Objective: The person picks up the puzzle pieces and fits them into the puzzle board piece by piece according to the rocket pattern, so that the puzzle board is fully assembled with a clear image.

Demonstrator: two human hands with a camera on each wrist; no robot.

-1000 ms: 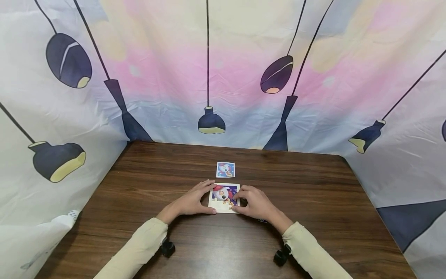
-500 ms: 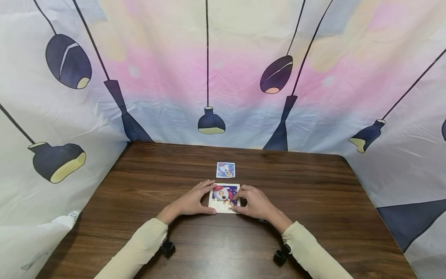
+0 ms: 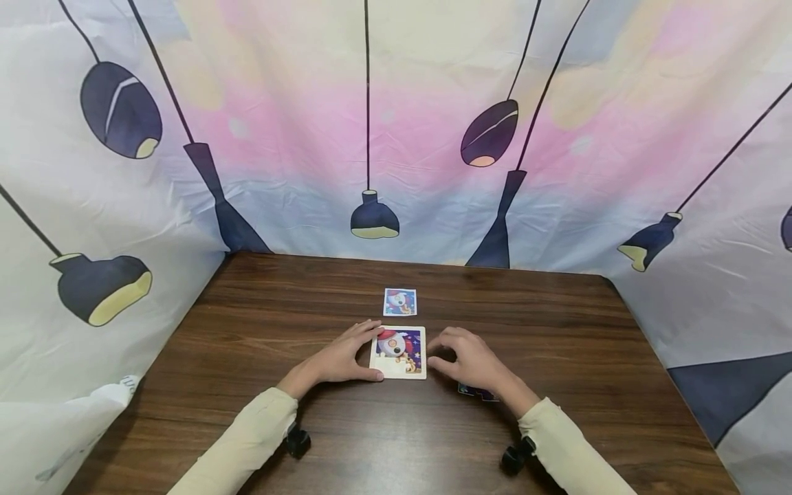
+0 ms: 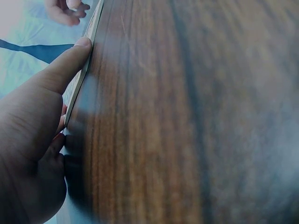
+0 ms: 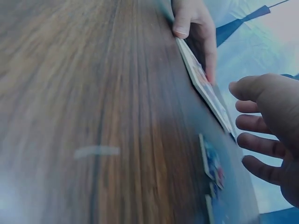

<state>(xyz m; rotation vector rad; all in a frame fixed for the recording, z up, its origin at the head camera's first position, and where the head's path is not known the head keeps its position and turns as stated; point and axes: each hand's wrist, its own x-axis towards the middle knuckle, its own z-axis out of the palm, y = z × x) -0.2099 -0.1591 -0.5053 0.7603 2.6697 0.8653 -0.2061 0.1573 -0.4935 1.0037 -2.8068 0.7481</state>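
Observation:
A square jigsaw puzzle board (image 3: 382, 371) with a pale frame lies on the table. Its picture of a white dog in a red helmet fills the upper part and right side; pale backing shows at the lower left. My left hand (image 3: 342, 353) holds the board by its left side, thumb on the near corner and fingers at the far one. Just off the right edge, my right hand (image 3: 473, 361) hovers with loosely bent fingers and nothing between them. Under its wrist lie loose dark puzzle pieces (image 3: 478, 392), partly hidden by the arm in the head view.
A small printed picture card (image 3: 400, 302) of the same dog lies behind the board. The brown wooden table (image 3: 297, 295) extends on all sides, and a cloth backdrop (image 3: 297, 137) with printed lamps hangs around it. Each wrist wears a black camera.
My right hand has lifted off the board and drawn back to the right, uncovering the puzzle's right side and more of the loose pieces. The left hand keeps its place.

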